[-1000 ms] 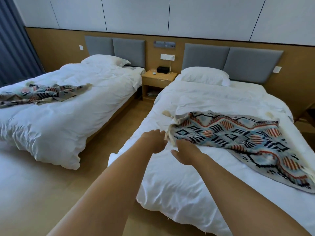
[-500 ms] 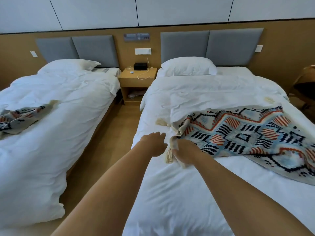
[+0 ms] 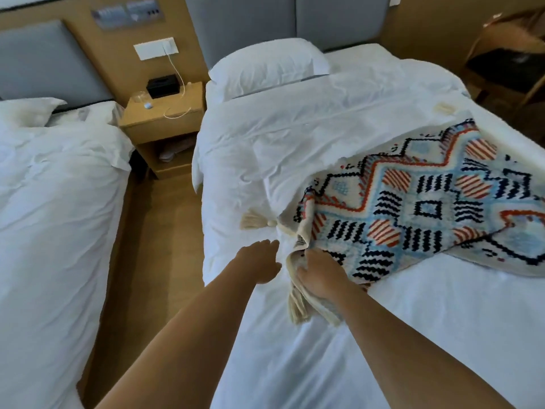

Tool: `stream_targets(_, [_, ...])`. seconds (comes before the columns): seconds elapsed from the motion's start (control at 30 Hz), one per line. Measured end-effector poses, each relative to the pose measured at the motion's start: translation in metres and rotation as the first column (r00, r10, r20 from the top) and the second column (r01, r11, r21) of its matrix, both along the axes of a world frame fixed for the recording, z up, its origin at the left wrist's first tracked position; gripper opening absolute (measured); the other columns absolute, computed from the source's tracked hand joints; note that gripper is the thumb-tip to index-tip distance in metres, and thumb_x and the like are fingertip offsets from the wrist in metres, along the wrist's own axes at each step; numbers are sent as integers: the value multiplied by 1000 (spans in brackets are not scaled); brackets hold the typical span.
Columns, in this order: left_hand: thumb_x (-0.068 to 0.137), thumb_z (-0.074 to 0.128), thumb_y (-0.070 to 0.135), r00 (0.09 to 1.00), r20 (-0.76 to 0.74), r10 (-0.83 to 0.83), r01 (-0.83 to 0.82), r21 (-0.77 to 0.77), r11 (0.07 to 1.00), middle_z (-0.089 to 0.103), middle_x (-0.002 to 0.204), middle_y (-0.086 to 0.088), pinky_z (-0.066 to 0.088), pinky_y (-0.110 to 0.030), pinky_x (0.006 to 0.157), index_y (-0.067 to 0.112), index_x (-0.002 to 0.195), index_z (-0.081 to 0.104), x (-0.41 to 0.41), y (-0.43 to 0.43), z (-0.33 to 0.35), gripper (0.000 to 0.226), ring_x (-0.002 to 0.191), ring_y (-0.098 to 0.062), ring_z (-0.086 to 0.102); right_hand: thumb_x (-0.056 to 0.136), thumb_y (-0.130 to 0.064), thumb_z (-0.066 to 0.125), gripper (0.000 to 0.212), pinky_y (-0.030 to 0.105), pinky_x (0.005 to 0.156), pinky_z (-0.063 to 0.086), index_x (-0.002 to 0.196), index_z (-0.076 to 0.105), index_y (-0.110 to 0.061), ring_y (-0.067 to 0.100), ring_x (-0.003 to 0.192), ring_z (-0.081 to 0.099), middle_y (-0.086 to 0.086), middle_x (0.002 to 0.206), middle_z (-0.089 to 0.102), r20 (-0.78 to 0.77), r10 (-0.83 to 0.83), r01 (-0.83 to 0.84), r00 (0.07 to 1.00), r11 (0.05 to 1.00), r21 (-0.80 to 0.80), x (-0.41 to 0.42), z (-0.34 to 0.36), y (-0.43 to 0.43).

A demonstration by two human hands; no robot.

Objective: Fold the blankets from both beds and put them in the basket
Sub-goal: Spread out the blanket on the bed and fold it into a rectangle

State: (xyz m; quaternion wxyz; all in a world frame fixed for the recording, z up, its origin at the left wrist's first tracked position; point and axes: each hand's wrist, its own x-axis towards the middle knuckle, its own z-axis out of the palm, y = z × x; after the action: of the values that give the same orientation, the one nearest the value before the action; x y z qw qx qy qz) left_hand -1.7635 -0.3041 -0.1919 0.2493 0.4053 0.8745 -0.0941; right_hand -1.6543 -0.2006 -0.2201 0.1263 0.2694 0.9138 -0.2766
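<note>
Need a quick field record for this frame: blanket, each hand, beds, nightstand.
blanket: patterned blanket spread on the right bed, near corner bunched
right hand: right hand gripping the blanket's corner
left hand: left hand open, beside the corner, not touching the blanket
left bed: left bed, white duvet, no blanket in view
nightstand: nightstand between the beds
basket: not in view

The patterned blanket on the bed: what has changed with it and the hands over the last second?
The right hand went from hovering at the patterned blanket to gripping its tasselled corner, bunching it up. The left hand is still open just beside it, holding nothing. The rest of the blanket still lies spread on the white bed; the pillow hasn't moved.
</note>
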Motion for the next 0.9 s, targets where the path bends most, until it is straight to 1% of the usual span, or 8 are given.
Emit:
stream_targets(0.17, [95,41,33,991,61,-120,124,-66,990,32,147,-6,32,-40,104,17,144,21,-57,26,-52,56,133,-25,33,93,-31,41,43,38,94,40,127,44,-4,30,119,46,15,129,50,2,-229,229,973,972,-55,-33,-46,2])
stream_targets(0.27, [94,42,29,978,59,-201,203,-37,978,35,144,-7,34,-39,102,16,143,24,-98,43,-93,54,130,-25,37,93,-32,43,46,40,95,43,129,43,-4,28,120,47,14,128,51,12,-367,367,930,930,-38,-57,-77,2])
stream_targets(0.4, [96,40,29,955,-27,-296,295,-45,955,12,155,-9,18,-46,111,19,148,2,-143,63,-149,66,141,-29,13,92,-33,44,42,36,84,46,123,45,-3,28,110,51,14,121,54,44,-567,568,823,823,-3,-97,-120,-3])
stream_targets(0.5, [97,40,30,951,-30,-307,306,-41,951,-4,156,-13,8,-52,112,23,146,-14,-166,75,-180,73,143,-33,-3,91,-32,50,61,38,87,47,139,25,-4,29,115,50,16,128,49,59,-677,677,734,736,18,-132,-146,-8])
stream_targets(0.6, [96,43,31,941,-33,-336,337,19,941,-7,156,-16,9,-54,111,26,145,-16,-179,86,-204,77,142,-35,-2,91,-29,53,78,41,91,47,146,2,-10,29,122,45,15,137,40,36,-758,758,651,652,38,-159,-163,-3])
stream_targets(0.77, [95,42,35,917,-112,-383,397,162,903,10,154,-15,6,-57,110,25,147,-5,-187,95,-238,72,141,-33,11,92,-14,51,77,35,82,47,148,-2,-17,26,108,50,15,134,35,-38,-853,853,520,517,64,-173,-185,5])
stream_targets(0.83, [94,45,33,928,-121,-351,370,226,901,29,146,-13,8,-58,110,22,147,9,-188,96,-247,65,133,-30,28,90,-6,49,75,33,79,48,148,3,-19,23,99,52,15,129,37,-56,-864,866,500,498,48,-174,-192,5])
stream_targets(0.9, [92,47,23,925,-140,-354,379,251,891,43,132,-8,9,-58,110,18,141,25,-188,97,-253,54,121,-28,41,88,2,47,71,33,84,48,147,13,-19,24,102,52,14,129,38,-71,-872,875,484,485,1,-175,-197,2])
